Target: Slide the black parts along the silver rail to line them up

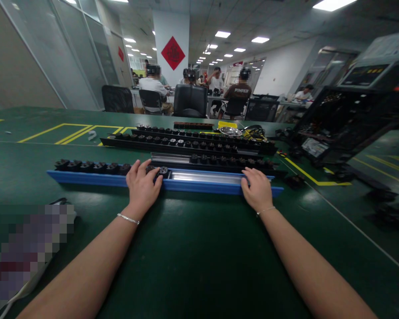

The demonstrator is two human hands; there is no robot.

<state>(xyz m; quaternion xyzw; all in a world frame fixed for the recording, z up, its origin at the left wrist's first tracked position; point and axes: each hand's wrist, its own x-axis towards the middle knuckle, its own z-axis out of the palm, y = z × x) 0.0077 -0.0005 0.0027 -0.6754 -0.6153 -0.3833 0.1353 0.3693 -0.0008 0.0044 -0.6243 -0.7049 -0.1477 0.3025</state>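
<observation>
A long blue power strip housing point(199, 186) lies across the green surface in front of me. Black socket modules point(99, 167) fill its left part, while bare metallic channel point(206, 177) shows on the right. My left hand point(142, 181) is closed over the housing left of its middle, thumb by the front wall and fingers reaching over the modules. One module point(163, 172) shows just right of that thumb. My right hand point(256, 188) grips the housing near its right end, fingertips on the far edge and thumb on the near side.
Several black strips point(173, 141) with similar modules lie behind. Beyond them are a metal dish point(230, 131), a yellow tray point(228, 125) and coiled cables point(255, 133). A dark machine frame point(332, 119) stands at right. A blurred, pixelated item point(26, 252) lies at left. Seated people work in the background.
</observation>
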